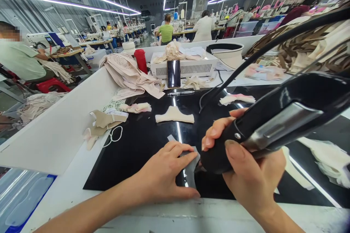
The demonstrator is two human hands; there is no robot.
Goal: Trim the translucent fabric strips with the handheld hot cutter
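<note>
My left hand lies on the black glossy board, fingers and thumb spread around a thin greyish translucent piece. The fingertips touch its upper edge. In my right hand is a black corded handheld tool with a silver strip along its side; my fingers wrap round its rounded front end. That end is close to the right side of the translucent piece, and its tip is mostly hidden. Farther up the board lies a cream shaped fabric piece.
Beige fabric, a red bottle and a phone leaning on a white box line the back. Fabric scraps lie left; cream fabric lies right. The tool's cable arches overhead. A person sits at left.
</note>
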